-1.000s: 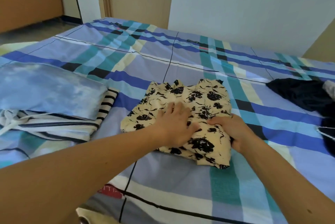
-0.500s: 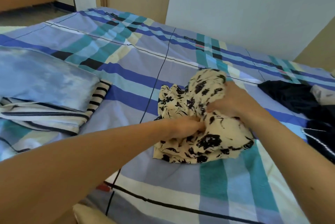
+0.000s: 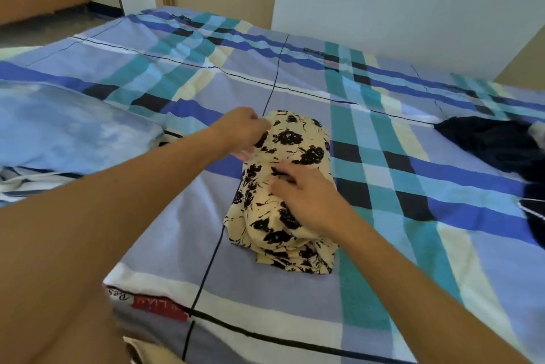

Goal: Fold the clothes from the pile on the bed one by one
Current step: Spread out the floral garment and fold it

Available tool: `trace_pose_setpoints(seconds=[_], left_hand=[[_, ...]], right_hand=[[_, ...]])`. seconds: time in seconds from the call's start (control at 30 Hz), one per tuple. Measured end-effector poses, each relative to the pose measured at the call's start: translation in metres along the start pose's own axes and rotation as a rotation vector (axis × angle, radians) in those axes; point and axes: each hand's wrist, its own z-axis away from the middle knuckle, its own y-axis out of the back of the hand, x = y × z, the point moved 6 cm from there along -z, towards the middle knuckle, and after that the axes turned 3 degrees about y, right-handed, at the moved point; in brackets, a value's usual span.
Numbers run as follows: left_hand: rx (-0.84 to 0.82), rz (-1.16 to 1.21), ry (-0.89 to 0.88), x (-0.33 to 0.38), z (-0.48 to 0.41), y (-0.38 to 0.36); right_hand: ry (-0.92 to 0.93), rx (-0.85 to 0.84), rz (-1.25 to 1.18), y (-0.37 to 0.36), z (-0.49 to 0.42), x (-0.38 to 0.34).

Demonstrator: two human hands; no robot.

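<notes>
Cream black-flowered garment (image 3: 298,145) now lies folded narrower on the plaid bed (image 3: 383,260); left hand (image 3: 241,130) pinches its edge, right hand (image 3: 309,198) presses flat.

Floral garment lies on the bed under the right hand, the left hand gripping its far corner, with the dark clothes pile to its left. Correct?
Not quite. The head view shows the dark pile to the right of the floral garment, not its left; the rest holds.
</notes>
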Motion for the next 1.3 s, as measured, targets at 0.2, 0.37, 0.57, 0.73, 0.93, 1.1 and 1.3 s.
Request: trace_pose_setpoints(seconds=[0.2, 0.37, 0.57, 0.73, 0.93, 1.1, 1.3], left_hand=[[-0.124, -0.613, -0.594, 0.028, 0.01, -0.075], [-0.178, -0.707, -0.499, 0.002, -0.024, -0.103], [0.022, -0.718, -0.508, 0.001, -0.033, -0.099], [0.222, -0.545, -0.043, -0.004, -0.028, -0.066], [-0.209, -0.123, 0.285, -0.024, -0.009, -0.049], [-0.466, 0.144, 0.226, -0.026, 0.016, -0.061], [-0.287, 0.618, 0.314, -0.044, 0.026, -0.094]], right_hand=[[0.145, 0.238, 0.301, -0.049, 0.022, 0.003], [0.083, 0.204, 0.251, -0.075, 0.052, 0.011], [0.072, 0.159, 0.186, -0.082, 0.074, 0.019], [0.051, 0.082, -0.081, -0.063, 0.072, 0.022], [-0.202, 0.343, -0.43, -0.016, 0.083, 0.06], [-0.42, 0.136, -0.861, -0.021, 0.075, 0.079], [-0.324, 0.223, -1.365, -0.012, 0.072, 0.091]])
